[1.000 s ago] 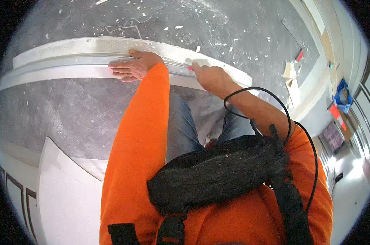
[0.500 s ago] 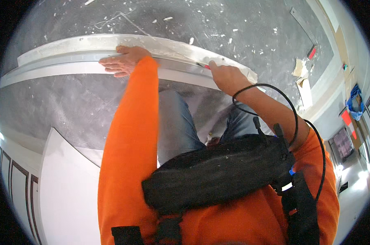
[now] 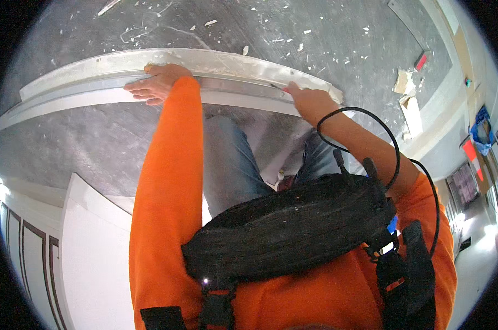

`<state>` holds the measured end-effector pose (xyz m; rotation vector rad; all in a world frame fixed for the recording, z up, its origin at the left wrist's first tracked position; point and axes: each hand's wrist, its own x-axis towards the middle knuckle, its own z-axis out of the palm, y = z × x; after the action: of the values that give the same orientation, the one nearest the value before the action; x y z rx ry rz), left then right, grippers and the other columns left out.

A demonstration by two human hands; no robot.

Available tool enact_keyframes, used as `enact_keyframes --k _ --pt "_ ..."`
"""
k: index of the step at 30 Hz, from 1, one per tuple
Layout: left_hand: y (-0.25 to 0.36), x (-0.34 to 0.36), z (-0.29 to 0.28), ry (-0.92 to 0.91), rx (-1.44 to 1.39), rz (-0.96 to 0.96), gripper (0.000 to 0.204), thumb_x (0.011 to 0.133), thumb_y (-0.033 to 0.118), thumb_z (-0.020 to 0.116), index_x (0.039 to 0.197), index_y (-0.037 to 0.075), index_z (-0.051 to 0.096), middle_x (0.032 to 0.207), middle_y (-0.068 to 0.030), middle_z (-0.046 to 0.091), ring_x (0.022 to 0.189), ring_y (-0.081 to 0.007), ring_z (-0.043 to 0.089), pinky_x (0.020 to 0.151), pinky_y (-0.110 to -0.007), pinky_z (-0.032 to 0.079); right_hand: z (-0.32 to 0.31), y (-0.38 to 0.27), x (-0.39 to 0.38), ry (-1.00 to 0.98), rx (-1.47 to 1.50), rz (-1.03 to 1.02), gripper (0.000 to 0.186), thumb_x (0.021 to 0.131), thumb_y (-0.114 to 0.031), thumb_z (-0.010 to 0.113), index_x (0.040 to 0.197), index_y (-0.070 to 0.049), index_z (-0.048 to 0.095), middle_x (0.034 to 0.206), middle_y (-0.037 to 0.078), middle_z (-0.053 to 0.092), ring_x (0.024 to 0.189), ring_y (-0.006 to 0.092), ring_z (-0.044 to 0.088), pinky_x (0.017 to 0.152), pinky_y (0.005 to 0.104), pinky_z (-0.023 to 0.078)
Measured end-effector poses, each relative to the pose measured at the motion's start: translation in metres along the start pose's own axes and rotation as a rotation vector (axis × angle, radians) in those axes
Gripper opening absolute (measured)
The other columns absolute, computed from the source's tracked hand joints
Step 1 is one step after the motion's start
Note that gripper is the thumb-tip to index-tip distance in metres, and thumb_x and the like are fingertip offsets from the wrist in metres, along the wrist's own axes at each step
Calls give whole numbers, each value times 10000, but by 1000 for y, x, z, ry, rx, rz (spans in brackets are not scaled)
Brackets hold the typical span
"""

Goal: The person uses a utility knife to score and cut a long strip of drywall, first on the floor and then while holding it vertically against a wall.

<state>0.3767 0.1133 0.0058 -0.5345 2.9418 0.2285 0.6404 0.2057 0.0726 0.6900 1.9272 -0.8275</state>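
At the far left, dark-framed panels [image 3: 34,258] stand beyond a large white sheet [image 3: 89,247], whose curved look comes with the wide lens. Above them, a long pale strip [image 3: 227,63] lies across the speckled grey surface [image 3: 84,143], in front of the person, with a metal bar [image 3: 232,83] running along its near side and a white band [image 3: 243,98] showing nearer still.

The left hand [image 3: 163,82] lies flat across the bar, left of the middle, back upward. Its fingers are stretched out and slightly parted, pointing left, with the thumb set apart on the strip; it presses from above and grasps nothing. The left arm reaches nearly straight forward in an orange sleeve [image 3: 166,181].

To its right are the jeans-clad legs [image 3: 230,162], with a black pouch [image 3: 293,236] across the person's front.

The right hand [image 3: 314,104] is near the strip's right end, closed around a small red tool [image 3: 286,90], mostly hidden in the grip. The thumb reaches forward along it, and a thin tip points left beside the bar. The bare right forearm slants in from the lower right, a black cable [image 3: 389,132] looping over it.

Farther right lie a flat metal blade [image 3: 408,27] with a red end and pale torn scraps [image 3: 411,113]; a blue bag [image 3: 484,147] is near the right edge.
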Motion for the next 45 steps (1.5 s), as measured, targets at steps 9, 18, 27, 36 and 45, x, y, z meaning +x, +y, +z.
enact_keyframes --k 9,18,27,36,45 --pt "4 1 -5 -40 3 -42 680 1001 393 284 1532 19 84 1579 -162 189 1433 -331 273 1169 -481 306 -8 -36 11 139 42 -101 197 959 -150 464 1132 -57 483 855 196 682 807 373 695 685 478 557" --pt "-1 7 7 27 22 0 666 1004 378 274 1536 26 82 1554 -190 233 1445 -334 252 1190 -459 268 -4 -1 -4 25 6 -34 259 956 -137 469 1194 -34 463 881 225 677 835 381 697 702 475 559" --pt "-7 13 7 46 4 -6 660 1010 357 303 1528 4 96 1541 -212 261 1453 -332 237 1194 -459 256 2 -33 1 82 83 -5 260 967 -148 462 1221 -91 463 964 236 677 903 403 686 735 486 553" --pt "-7 11 13 99 12 11 682 1007 377 355 1522 -10 129 1535 -223 272 1441 -338 269 1164 -465 300 46 75 -46 -165 166 432 248 974 -132 441 1212 -87 493 997 228 674 908 414 680 744 502 543" --pt "-1 5 14 99 28 1 690 991 357 371 1516 -29 144 1514 -220 311 1397 -331 344 1114 -454 343 5 -2 -13 47 119 41 279 944 -115 472 1223 -106 488 1006 227 662 921 388 687 739 480 560"
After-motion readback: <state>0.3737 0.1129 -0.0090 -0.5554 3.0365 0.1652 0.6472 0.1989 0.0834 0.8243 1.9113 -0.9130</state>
